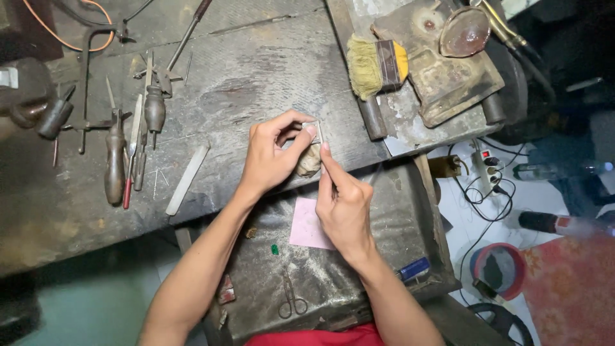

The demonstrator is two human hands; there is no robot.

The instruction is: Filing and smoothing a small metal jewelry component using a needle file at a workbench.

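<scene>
The left hand [272, 157] pinches a small metal piece [314, 130] at the bench [256, 83] edge, just below the brush [375, 64]. The right hand [343, 202] is closed on a thin tool, hardly visible, pointing up at the piece from below.

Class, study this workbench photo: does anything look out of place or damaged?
One small green stone-like piece lies loose in the dusty grey tray, apart from the tools. The worn wooden bench is heavily scratched.
</scene>
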